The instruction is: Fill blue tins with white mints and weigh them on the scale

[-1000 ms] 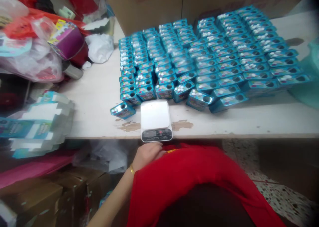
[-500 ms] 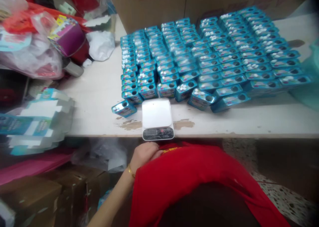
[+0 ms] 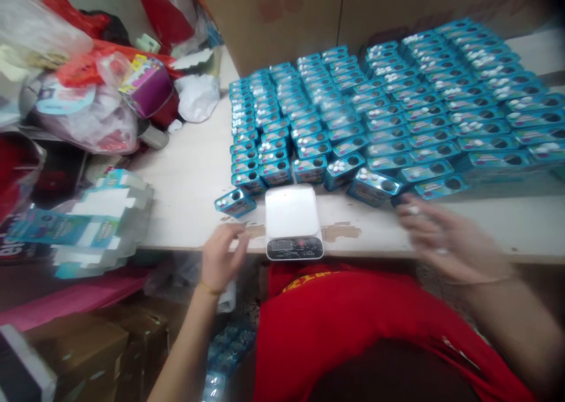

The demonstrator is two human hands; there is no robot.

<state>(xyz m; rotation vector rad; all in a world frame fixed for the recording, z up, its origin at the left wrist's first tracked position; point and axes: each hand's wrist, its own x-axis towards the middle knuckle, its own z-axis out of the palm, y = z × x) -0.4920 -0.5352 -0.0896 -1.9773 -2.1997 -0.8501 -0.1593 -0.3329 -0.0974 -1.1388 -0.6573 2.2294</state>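
Rows of small blue tins [image 3: 379,108] with round holes and white pieces on top cover the back of the white table [image 3: 185,178]. A white kitchen scale [image 3: 293,221] sits at the table's front edge with nothing on its plate. One blue tin [image 3: 235,202] lies alone to the left of the scale. My left hand [image 3: 221,255] hovers at the front edge below that tin, fingers curled and apart, holding nothing that I can see. My right hand [image 3: 435,231] is blurred by motion, fingers stretched toward the front row of tins.
Plastic bags and a purple box [image 3: 148,87] pile up at the left. Flattened blue-and-white cartons [image 3: 97,219] lie at the left edge. Cardboard boxes [image 3: 282,13] stand behind the tins, and brown cartons [image 3: 70,343] sit on the floor.
My left hand rose from my lap to the table's front edge. My right hand came into view and reached toward the front tins. The camera shifted slightly left.
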